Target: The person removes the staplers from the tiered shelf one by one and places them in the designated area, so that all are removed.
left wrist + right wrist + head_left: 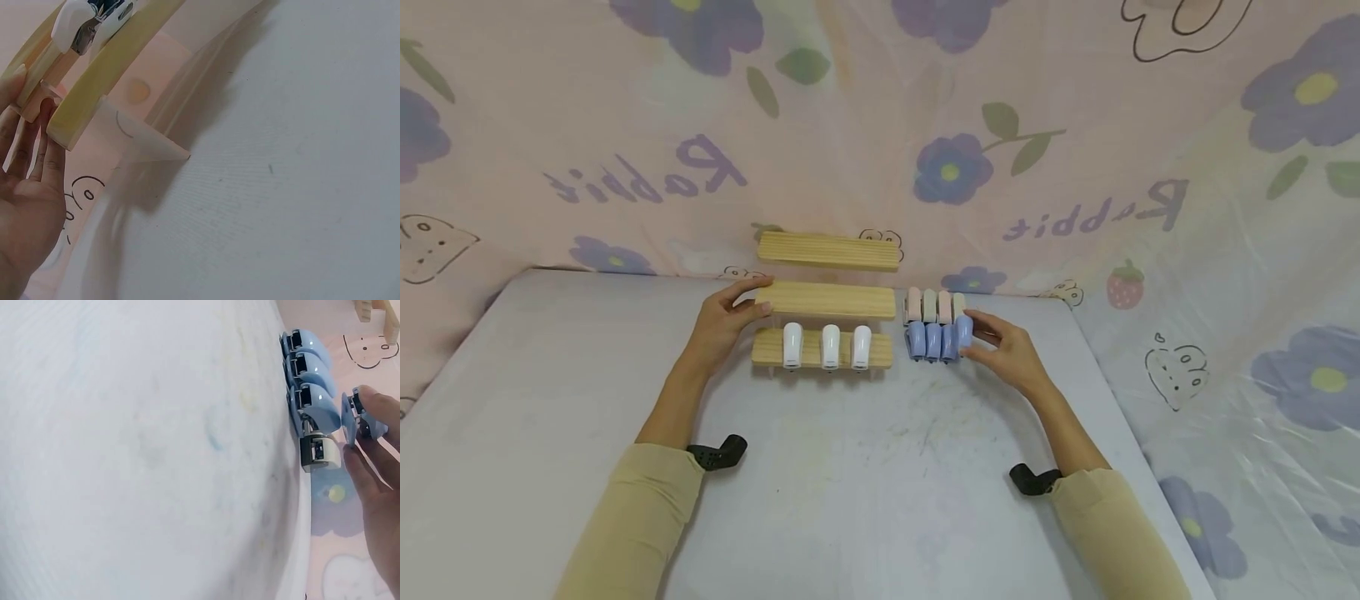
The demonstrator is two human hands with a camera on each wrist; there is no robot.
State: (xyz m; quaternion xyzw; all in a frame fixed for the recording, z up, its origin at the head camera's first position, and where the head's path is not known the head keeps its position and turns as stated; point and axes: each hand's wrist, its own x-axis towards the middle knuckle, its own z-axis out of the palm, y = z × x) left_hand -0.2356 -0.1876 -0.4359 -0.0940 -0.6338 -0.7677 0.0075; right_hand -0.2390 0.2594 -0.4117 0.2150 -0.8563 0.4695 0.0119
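My left hand (718,325) grips the left end of a stepped wooden rack, thumb and fingers at the middle board (827,300). Three white mini staplers (831,346) stand in a row on the rack's lowest board (883,352). In the right wrist view my right hand (378,469) pinches a light blue mini stapler (365,419) between thumb and fingers, raised apart from the others. Beside it, three more blue staplers (312,372) stand in a row on the table. A pale stapler (325,453) shows past the end of that row.
Pink and pale green staplers (929,306) form a row behind the blue ones, right of the rack. The top board (827,252) stands at the back, near the patterned curtain (850,167). Clear supports (140,134) raise the rack above the white table (850,500).
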